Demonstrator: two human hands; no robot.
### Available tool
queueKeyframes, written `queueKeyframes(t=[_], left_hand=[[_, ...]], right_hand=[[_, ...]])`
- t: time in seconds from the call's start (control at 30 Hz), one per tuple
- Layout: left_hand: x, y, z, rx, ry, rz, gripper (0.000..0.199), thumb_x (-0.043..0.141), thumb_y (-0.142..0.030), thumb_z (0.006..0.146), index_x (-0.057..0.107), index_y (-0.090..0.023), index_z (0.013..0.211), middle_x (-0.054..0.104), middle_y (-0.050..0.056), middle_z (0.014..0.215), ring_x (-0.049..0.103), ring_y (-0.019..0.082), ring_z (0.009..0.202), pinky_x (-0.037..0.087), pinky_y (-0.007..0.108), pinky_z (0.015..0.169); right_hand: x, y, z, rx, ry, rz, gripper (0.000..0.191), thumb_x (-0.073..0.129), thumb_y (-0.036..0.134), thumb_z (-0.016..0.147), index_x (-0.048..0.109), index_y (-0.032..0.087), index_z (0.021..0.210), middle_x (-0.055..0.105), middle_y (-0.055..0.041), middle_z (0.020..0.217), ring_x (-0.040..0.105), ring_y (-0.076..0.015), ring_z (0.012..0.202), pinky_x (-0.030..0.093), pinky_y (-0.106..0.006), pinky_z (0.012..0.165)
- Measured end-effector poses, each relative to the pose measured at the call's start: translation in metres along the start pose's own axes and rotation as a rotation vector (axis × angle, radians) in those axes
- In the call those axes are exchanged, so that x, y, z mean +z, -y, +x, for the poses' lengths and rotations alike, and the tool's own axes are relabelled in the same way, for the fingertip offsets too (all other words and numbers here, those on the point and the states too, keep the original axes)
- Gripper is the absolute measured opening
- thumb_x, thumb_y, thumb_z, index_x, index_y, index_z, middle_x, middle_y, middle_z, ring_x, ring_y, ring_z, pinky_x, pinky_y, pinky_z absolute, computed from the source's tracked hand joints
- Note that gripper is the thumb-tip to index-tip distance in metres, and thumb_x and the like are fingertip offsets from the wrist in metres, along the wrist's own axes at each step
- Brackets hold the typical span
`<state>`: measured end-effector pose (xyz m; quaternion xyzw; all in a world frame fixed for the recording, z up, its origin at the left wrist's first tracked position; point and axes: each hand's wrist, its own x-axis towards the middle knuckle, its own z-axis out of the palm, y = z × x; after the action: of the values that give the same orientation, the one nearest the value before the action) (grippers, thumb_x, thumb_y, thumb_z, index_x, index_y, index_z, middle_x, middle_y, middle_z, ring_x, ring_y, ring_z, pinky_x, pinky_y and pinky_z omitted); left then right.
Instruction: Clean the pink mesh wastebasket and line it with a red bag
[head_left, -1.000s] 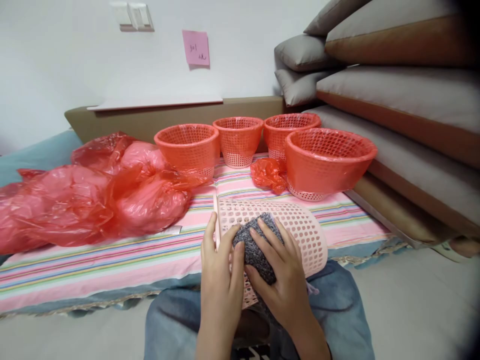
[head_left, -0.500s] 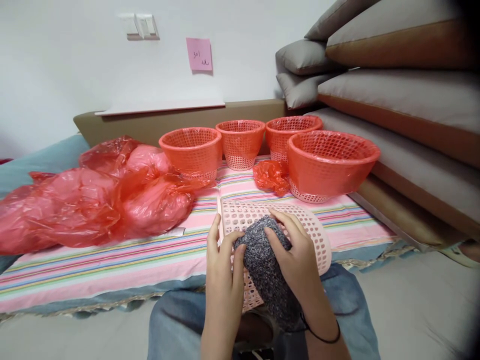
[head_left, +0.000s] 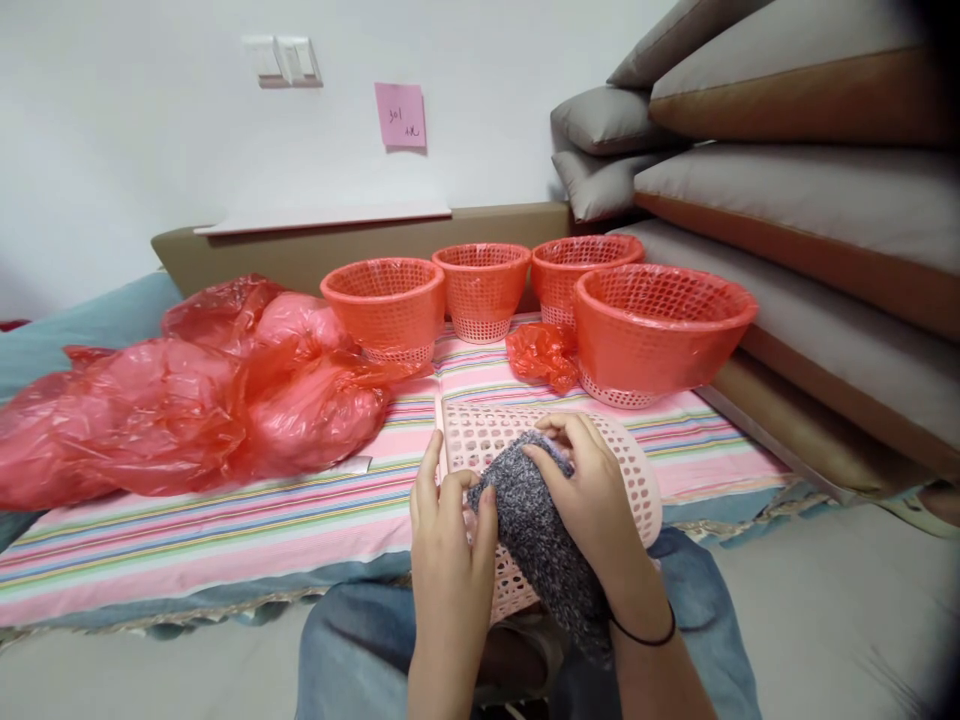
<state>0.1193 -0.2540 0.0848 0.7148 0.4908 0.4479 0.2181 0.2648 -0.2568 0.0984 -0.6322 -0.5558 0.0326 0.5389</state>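
A dark grey speckled knitted cloth (head_left: 544, 530) hangs between my hands, its lower end drooping toward my lap. My left hand (head_left: 450, 540) pinches its upper left corner between thumb and index finger, the other fingers raised. Closed on its upper right edge is my right hand (head_left: 596, 500), with a black band on the wrist. Beneath the cloth lies a pale pink perforated basket (head_left: 637, 480) on its side, partly hidden by the hands and cloth.
Four red-lined baskets (head_left: 664, 330) stand behind, with a crumpled red bag (head_left: 544, 355) among them. Filled red plastic bags (head_left: 165, 410) lie left on the striped cloth (head_left: 300, 520). Grey and brown cushions (head_left: 795, 200) are stacked at the right.
The cloth's top has bunched slightly under my right hand, whose fingers have curled in more. Its lower end has swung a little to the right.
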Motion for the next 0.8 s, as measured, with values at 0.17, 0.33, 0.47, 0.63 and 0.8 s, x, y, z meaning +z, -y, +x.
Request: queueKeyframes(t=[0.17,0.33,0.47,0.63,0.8], left_hand=[[0.001,-0.006,0.002,-0.031,-0.012,0.041,0.01,0.048,-0.029,0.095,0.056,-0.023,0.095,0.034,0.009,0.157,0.035,0.029,0.143,0.047,0.047,0.101],[0.002,-0.008,0.001,-0.093,-0.004,0.007,0.013,0.048,-0.031,0.095,0.058,-0.023,0.096,0.031,0.008,0.159,0.037,0.029,0.142,0.05,0.042,0.097],[0.001,-0.003,0.002,-0.066,-0.025,-0.128,0.023,0.042,-0.034,0.099,0.059,-0.026,0.111,0.032,0.005,0.159,0.034,0.024,0.145,0.039,0.042,0.111],[-0.002,0.0,0.0,-0.264,-0.093,-0.31,0.05,0.035,-0.046,0.1,0.038,-0.027,0.146,0.039,0.007,0.156,0.037,0.022,0.143,0.033,0.039,0.117],[-0.004,0.006,-0.007,-0.429,0.022,-0.426,0.053,0.042,-0.056,0.094,0.052,-0.026,0.138,0.067,0.01,0.123,0.062,0.027,0.12,0.051,0.041,0.099]], right_hand=[[0.001,0.001,-0.02,-0.262,-0.283,-0.294,0.009,0.061,0.017,0.088,0.065,0.025,0.09,0.067,-0.0017,0.09,0.06,-0.0218,0.092,0.04,-0.044,0.094],[-0.005,0.002,-0.045,-0.341,0.016,-0.207,0.033,0.06,0.025,0.089,0.059,0.024,0.122,0.063,-0.0079,0.124,0.057,-0.0248,0.116,0.046,-0.044,0.099],[-0.002,0.002,-0.054,-0.337,0.18,-0.309,0.059,0.063,0.037,0.086,0.046,0.026,0.141,0.045,-0.0078,0.15,0.036,-0.0333,0.139,0.034,-0.057,0.111],[-0.001,-0.002,-0.052,-0.312,0.173,-0.334,0.053,0.06,0.04,0.089,0.048,0.032,0.14,0.045,-0.0005,0.151,0.027,-0.0343,0.144,0.031,-0.059,0.111],[-0.018,-0.044,-0.035,-0.07,-0.035,-0.414,0.047,0.053,0.044,0.093,0.053,0.028,0.137,0.051,-0.0053,0.146,0.044,-0.0321,0.133,0.034,-0.058,0.109]])
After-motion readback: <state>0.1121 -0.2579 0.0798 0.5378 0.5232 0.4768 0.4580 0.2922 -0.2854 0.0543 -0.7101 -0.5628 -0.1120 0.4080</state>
